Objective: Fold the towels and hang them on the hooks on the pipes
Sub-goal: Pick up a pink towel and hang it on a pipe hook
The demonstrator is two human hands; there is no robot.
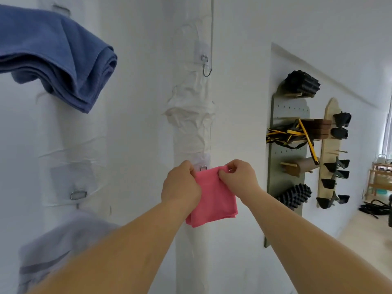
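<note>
Both hands, the left hand [181, 185] and the right hand [238, 177], pinch the top edge of a folded pink towel [214, 200], which hangs below their fingers against the white pipe [191, 124], just under a hook [203, 167].

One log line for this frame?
phase: hanging | left hand: pinches pink towel | right hand: pinches it | lower hook: at towel's top edge

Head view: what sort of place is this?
Probably a home gym or yoga studio: a wall pegboard holds a foam roller, straps and blocks, and a pink towel is held at a hook on a wrapped pipe.
</note>
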